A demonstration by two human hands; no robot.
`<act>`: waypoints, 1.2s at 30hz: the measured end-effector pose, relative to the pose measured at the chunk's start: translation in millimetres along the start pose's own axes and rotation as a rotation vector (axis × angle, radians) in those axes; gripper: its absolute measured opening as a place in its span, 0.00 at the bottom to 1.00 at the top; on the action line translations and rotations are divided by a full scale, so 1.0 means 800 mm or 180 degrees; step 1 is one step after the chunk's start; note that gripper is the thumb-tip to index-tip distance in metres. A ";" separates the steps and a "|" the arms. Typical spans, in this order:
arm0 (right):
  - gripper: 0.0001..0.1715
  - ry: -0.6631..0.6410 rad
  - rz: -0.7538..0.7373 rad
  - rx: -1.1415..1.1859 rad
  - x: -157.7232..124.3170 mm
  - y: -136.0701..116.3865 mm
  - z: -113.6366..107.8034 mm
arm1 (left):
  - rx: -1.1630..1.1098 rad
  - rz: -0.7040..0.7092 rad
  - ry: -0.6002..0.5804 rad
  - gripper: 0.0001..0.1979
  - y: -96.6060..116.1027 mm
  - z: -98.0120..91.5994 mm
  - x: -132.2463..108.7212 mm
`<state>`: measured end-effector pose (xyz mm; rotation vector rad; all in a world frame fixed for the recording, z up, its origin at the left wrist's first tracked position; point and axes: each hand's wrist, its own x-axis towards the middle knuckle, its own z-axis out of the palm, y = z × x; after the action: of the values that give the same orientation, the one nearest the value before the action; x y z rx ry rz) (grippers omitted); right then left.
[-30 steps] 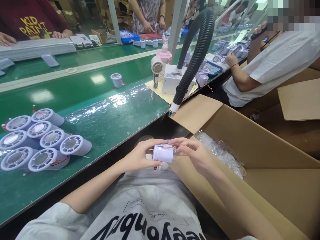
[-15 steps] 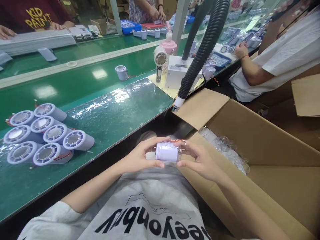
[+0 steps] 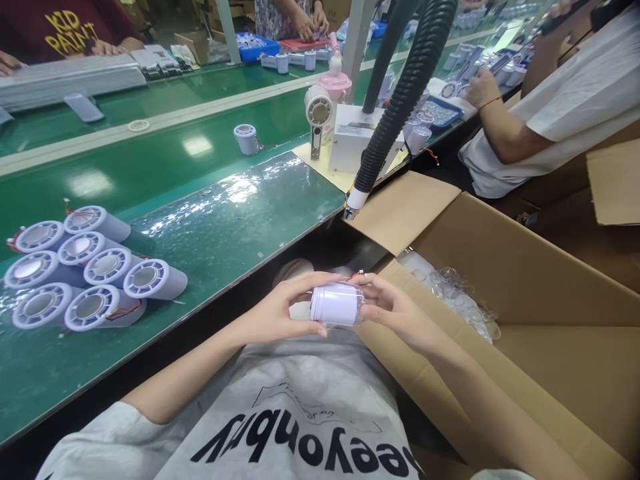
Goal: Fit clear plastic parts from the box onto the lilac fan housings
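Between both hands, in front of my shirt, lies a pale lavender cylindrical fan housing [image 3: 336, 305] on its side. My left hand [image 3: 285, 308] grips its left end, fingers over the top and thumb below. My right hand [image 3: 397, 312] holds the other end, thumb in front and fingers partly hidden behind. Clear plastic shows around the housing's right end, and red wires [image 3: 356, 274] with a small white connector stick out above it. To the left, several similar housings [image 3: 107, 267] lie grouped on the green worktop [image 3: 235, 247], their round vented ends facing me.
An open cardboard box [image 3: 565, 360] at my right holds clear plastic pieces [image 3: 457, 297]. A black corrugated hose [image 3: 400, 100] hangs over the table edge near a white device [image 3: 350, 150] and a handheld fan [image 3: 319, 117]. One housing [image 3: 246, 139] stands on the belt. Co-workers sit opposite and at right.
My right hand's fingers have moved behind the housing, and its thumb has shifted up and right along the end. The lone housing on the belt has moved slightly right.
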<state>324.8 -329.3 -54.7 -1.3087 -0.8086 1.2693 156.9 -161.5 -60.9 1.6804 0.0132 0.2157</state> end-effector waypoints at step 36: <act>0.29 -0.0051 -0.1774 -0.1996 -0.004 0.029 -0.002 | -0.0596 -0.0793 0.0197 0.33 0.001 0.005 -0.009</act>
<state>321.2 -337.3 -76.3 -1.4026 -1.5368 0.5931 150.3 -166.9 -61.2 1.4693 0.2405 0.0779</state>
